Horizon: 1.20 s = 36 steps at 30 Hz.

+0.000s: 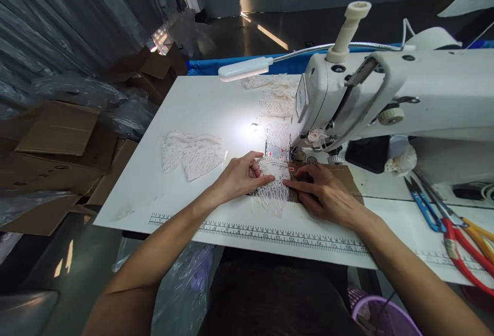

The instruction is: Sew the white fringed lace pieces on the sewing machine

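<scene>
A white lace piece (275, 189) lies at the needle side of the white sewing machine (316, 86), its fringed lower part spread on the table. My left hand (244, 175) has its fingers curled at the left edge of the lace, the thumb stretched over its surface. My right hand (322, 192) is at the right edge, with fingertips pinched close to the lace beside the presser foot (294, 155). Under that hand is a brown plate (349, 181). What the right fingertips grip is partly hidden. Another lace piece (191, 153) lies flat to the left.
More lace (280, 94) lies behind the needle area. A lamp (246, 68) on a bendable neck hangs above. Blue snips (426, 207) and red-handled scissors (457, 246) lie right. A printed ruler (266, 234) runs along the front edge. Cardboard boxes (57, 140) stand left; a purple basket (380, 307) is below.
</scene>
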Each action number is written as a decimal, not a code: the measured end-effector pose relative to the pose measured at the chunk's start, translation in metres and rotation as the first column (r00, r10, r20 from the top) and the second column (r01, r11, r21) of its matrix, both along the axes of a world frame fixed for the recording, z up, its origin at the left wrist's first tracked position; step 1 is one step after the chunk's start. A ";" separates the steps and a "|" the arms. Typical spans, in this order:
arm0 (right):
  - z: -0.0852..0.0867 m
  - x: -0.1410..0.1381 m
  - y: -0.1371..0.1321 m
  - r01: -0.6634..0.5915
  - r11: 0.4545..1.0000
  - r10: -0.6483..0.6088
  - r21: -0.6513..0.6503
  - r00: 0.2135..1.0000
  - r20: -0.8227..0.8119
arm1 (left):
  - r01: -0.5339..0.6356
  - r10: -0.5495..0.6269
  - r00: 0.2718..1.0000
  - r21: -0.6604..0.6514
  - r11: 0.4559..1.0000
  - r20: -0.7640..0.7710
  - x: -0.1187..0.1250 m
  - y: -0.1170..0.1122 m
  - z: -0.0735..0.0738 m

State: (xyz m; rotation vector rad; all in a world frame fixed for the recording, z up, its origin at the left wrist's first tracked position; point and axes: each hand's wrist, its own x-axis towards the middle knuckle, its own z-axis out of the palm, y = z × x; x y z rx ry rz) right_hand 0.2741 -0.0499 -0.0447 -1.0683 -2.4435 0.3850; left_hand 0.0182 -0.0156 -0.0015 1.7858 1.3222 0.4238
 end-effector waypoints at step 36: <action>0.005 -0.004 -0.001 0.024 1.000 -0.023 0.013 0.998 -0.054 | 0.769 -0.362 0.639 0.560 0.307 -0.679 0.013 0.032 -0.026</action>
